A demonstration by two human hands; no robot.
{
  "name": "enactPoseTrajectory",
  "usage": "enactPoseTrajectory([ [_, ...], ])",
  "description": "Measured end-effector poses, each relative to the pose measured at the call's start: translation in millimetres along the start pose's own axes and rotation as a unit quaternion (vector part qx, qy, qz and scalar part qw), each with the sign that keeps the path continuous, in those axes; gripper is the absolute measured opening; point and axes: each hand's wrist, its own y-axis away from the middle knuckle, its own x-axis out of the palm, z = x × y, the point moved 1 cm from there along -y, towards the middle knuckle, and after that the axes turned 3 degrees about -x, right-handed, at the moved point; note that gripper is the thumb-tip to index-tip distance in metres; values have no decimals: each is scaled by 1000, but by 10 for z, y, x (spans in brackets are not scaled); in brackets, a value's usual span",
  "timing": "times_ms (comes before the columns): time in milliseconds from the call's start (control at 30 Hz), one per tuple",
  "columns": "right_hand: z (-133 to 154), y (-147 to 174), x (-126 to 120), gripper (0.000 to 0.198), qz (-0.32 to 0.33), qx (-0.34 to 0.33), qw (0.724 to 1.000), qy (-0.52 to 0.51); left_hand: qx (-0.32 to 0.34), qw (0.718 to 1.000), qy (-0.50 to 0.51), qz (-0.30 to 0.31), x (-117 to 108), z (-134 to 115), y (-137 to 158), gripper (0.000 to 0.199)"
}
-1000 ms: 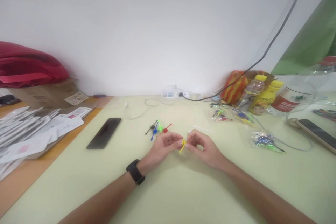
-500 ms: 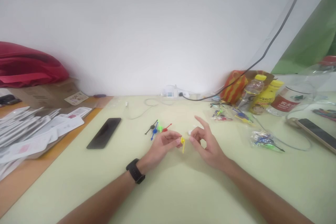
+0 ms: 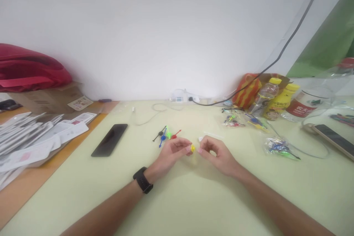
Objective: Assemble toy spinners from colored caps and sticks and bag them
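Note:
My left hand (image 3: 176,152) pinches a small yellow arrow spinner (image 3: 193,148) between thumb and fingertips, above the table. Its pointer is only a faint yellow blur below the hub. Close to its right side is my right hand (image 3: 217,153), fingers curled in and thumb tip near the spinner; I see nothing held in it. Just beyond the left hand lie several similar arrow spinners: a black one (image 3: 160,133), a blue one (image 3: 163,138), a green one (image 3: 168,134) and a red one (image 3: 174,136). A small white piece (image 3: 200,139) shows behind the right fingers.
A black phone (image 3: 110,140) lies left, near piled white packets (image 3: 41,136). To the right are bagged spinners (image 3: 279,147), bottles (image 3: 267,94), a large labelled jug (image 3: 302,107) and another phone (image 3: 336,139). A power strip (image 3: 179,97) and cable run along the wall.
My right index finger, raised before, has curled down beside the spinner. The yellow pointer, sharp before, is now blurred. My left hand has stayed in place.

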Motion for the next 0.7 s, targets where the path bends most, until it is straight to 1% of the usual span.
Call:
enactPoseTrajectory([
  [67,20,4,29,29,8,0,1000,-13,-1,1000,-3,6,12,-14,9,21],
  [200,32,0,62,27,16,5,1000,-19,-15,1000,-2,13,26,-34,16,22],
  [333,9,3,57,24,11,-2,1000,-21,-11,1000,2,10,25,-29,14,22],
  [433,4,14,43,25,-20,-14,1000,-15,-7,1000,4,7,20,-15,12,22],
  [533,18,27,23,36,-65,-28,998,-1,-6,1000,6,2,15,-6,9,23],
  [567,22,29,13,34,-76,-28,997,6,-6,1000,5,1,14,-5,6,23],
  [600,24,30,3,29,-73,-21,997,12,-6,1000,5,-2,13,-5,4,23],
  [633,21,28,-6,33,-50,-5,999,16,-7,1000,6,-7,11,-6,1,23],
  [700,6,18,-23,59,27,29,999,18,-10,1000,10,-18,7,-7,-5,24],
])
